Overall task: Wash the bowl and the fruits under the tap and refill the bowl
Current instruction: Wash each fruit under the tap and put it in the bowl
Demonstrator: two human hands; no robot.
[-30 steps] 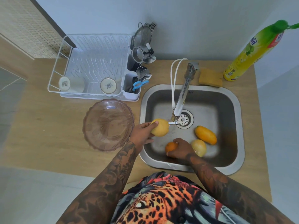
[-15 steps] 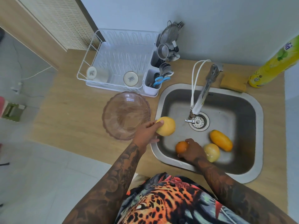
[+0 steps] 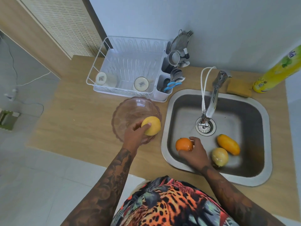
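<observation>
A: Where is the round yellow fruit (image 3: 151, 128)?

B: The left hand (image 3: 134, 136) grips it, fingers curled round its near side, over the clear pinkish glass bowl (image 3: 130, 111) that stands on the pale wooden surface (image 3: 78, 121) just left of the steel sink (image 3: 263, 144).

A: And the right hand (image 3: 194, 154)?

B: Down in the sink, fingers and thumb curled round the round orange fruit (image 3: 183, 144).

A: What else lies in the basin?

B: An oblong orange-yellow fruit (image 3: 228, 144) and a pale yellow-green round fruit (image 3: 219, 156), near each other on the right, under the chrome tap (image 3: 215, 90).

A: Behind the bowl?

B: A white wire dish rack (image 3: 130, 70); a yellow sponge (image 3: 238, 87) and a yellow-green bottle (image 3: 276, 74) stand beyond the sink.
</observation>
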